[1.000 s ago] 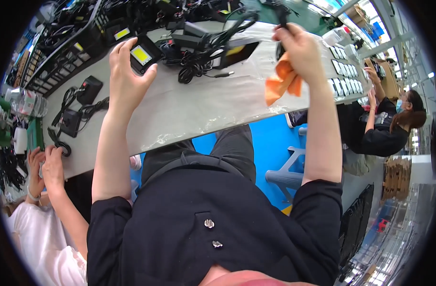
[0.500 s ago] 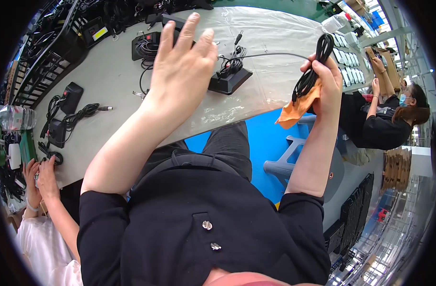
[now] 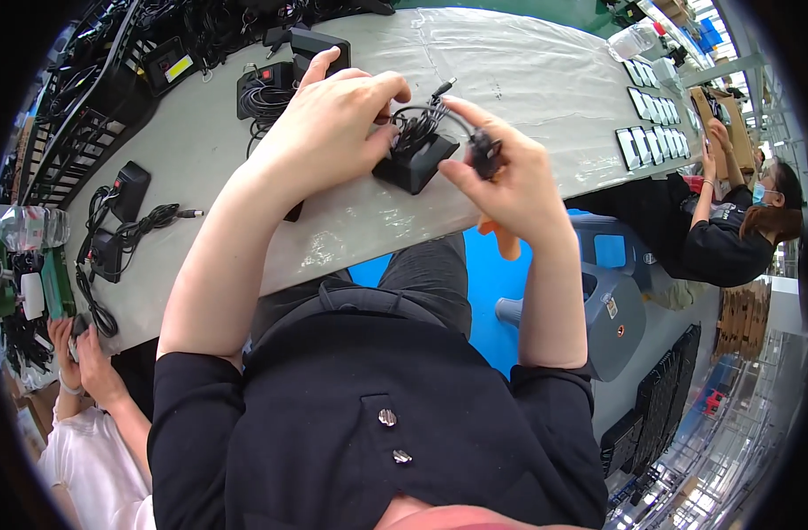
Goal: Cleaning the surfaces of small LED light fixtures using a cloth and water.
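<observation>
1. On the tabletop (image 3: 510,53), the adapter (image 3: 419,168) is flanked by the half-curled left hand (image 3: 338,115), hold unclear;
2. bundled cable (image 3: 484,152) is pinched by the right hand (image 3: 515,181);
3. adapter could be dragged by cable tension.

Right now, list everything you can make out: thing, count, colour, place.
table: one, pale grey, upper middle
box: one, black, table centre
cord bundle: one, black, on or against the box
held cord: one, black, right of the box
cloth: one, orange, below the held cord
power adapters: two, black, left of table
crate: one, black, upper left
bottles: two, clear, far left and upper right
small pieces: many, white, rows, table's right end
stool: at least one, blue-grey, right
co-workers: two, white and black tops, left and right
left hand: one, bare, by the cord bundle
right hand: one, bare, fingers around the held cord
</observation>
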